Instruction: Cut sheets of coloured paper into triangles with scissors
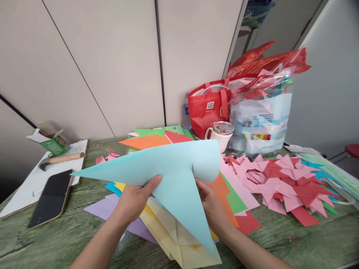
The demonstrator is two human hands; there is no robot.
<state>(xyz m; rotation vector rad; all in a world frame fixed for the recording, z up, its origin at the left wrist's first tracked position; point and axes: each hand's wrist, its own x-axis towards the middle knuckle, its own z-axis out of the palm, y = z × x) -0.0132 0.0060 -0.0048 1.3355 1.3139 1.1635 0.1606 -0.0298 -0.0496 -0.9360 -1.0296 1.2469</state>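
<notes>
Both the left hand [136, 200] and right hand [211, 204] had fingers closed on the blue sheet [168, 168], held curled above the paper pile [168, 233]; uneven pull likely would skew the fold.

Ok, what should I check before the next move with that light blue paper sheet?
1. Left hand grips the light blue paper sheet: ok.
2. Right hand grips it too: ok.
3. Sheet flat and creased: not ok, its top right corner curls loose.
4. White lidded mug clear of that curl: cannot tell, they overlap in view.
5. Black phone apart from both hands: ok.
</notes>
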